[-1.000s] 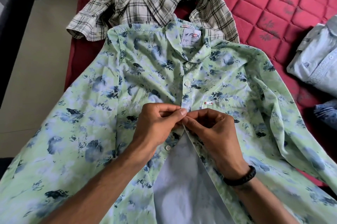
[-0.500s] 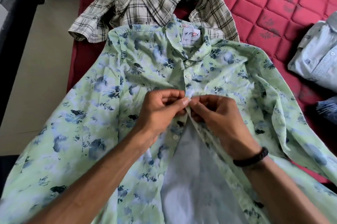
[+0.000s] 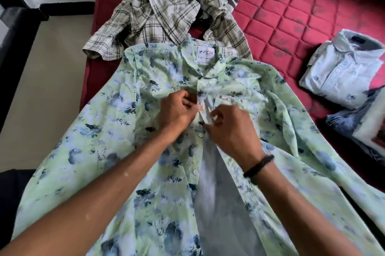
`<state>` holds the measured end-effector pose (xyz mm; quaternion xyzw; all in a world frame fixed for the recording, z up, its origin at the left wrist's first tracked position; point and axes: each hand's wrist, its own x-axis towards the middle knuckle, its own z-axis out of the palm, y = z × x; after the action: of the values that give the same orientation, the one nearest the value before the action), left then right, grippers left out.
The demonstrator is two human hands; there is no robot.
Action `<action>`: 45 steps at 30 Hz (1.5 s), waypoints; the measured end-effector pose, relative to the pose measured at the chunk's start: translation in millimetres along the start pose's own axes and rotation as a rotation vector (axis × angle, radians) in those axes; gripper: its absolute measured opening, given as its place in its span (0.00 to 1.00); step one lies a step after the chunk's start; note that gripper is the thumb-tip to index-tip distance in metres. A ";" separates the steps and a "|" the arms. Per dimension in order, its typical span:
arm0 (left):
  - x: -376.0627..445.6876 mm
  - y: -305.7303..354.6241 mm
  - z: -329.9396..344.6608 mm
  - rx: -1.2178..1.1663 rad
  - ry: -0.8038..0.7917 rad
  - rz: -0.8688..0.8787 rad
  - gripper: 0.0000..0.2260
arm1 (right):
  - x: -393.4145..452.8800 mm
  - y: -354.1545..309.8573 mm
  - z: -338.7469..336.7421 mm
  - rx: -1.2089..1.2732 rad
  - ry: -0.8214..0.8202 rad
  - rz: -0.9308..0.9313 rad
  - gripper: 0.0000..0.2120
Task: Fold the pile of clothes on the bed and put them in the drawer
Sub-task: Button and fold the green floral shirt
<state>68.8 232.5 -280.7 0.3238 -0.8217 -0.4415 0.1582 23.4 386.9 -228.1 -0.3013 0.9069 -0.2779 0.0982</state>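
Shirt in work: a light green long-sleeved shirt with a blue floral print (image 3: 129, 130) lies face up on the bed with the red quilted cover (image 3: 281, 26), collar away from the person and sleeves spread to both sides.
Placket: closed near the collar; below the hands the two front edges part and show the pale inside of the shirt.
Left hand (image 3: 177, 114): fingers curled in tight, pinching the left front edge of the green shirt at chest height.
Right hand (image 3: 231, 128): fingers curled, thumb and fingertips nipping the right front edge just beside the left hand; a black braided wristband (image 3: 258, 166) sits on this wrist.
Between the hands: the fingertips almost meet over the placket. The spot is blurred, so it is probably a button they hold, but I cannot tell for sure.
Label: a white neck label (image 3: 205, 54) shows inside the collar.
Unfolded pile: a crumpled beige and black checked shirt (image 3: 166, 11) lies beyond the collar, its lower edge touching the green shirt.
Folded pile: a folded pale blue buttoned shirt (image 3: 341, 70) lies well to the right on the bed, and a dark blue patterned folded garment (image 3: 354, 122) sits just nearer than it.
Surroundings: pale beige floor (image 3: 45, 80) lies to the left of the bed.
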 end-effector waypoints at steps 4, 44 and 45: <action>-37.8 11.3 -10.6 0.125 -0.025 0.193 0.07 | -42.6 9.2 4.1 -0.208 -0.117 0.040 0.14; -91.3 15.1 -1.4 -0.117 -0.108 -0.127 0.03 | -50.0 22.4 22.4 0.165 0.025 -0.007 0.06; -93.2 16.3 -0.4 -0.055 -0.088 -0.066 0.03 | -51.7 21.5 22.5 0.126 0.035 -0.041 0.06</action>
<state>131.6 301.4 -264.6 0.3265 -0.8042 -0.4830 0.1159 61.9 422.3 -258.3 -0.3080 0.8828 -0.3416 0.0954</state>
